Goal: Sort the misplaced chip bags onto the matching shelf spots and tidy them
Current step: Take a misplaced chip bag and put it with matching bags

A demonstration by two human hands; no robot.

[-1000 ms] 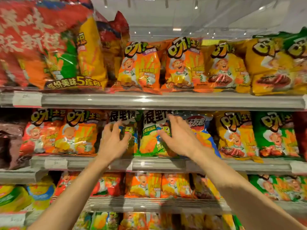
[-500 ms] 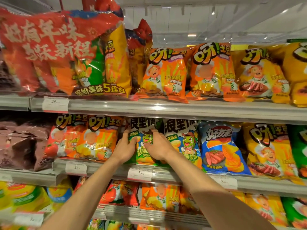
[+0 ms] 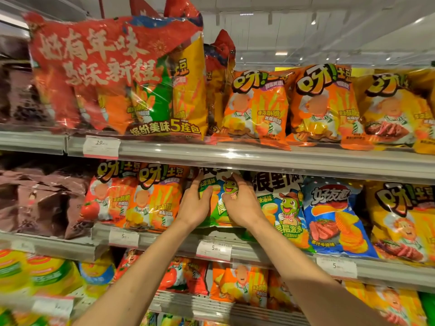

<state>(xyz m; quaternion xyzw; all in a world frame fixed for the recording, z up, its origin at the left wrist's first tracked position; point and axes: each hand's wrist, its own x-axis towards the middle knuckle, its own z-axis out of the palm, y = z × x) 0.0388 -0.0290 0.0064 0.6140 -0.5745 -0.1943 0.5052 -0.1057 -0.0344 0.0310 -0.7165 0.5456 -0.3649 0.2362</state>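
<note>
Both hands are pressing on one green frog bag (image 3: 217, 203) on the middle shelf (image 3: 270, 249). The left hand (image 3: 195, 205) is lying against its left side, fingers nearly straight and reaching up to the top edge; the right hand (image 3: 242, 205) is resting on its front, fingers slightly bent, thumb on the frog picture. A second ago the hands were spread across two bags; now they are closing in on this one, which probably means it is being squared up. Its twin frog bag (image 3: 282, 208) is standing just beside it, then a blue bag (image 3: 334, 215).
</note>
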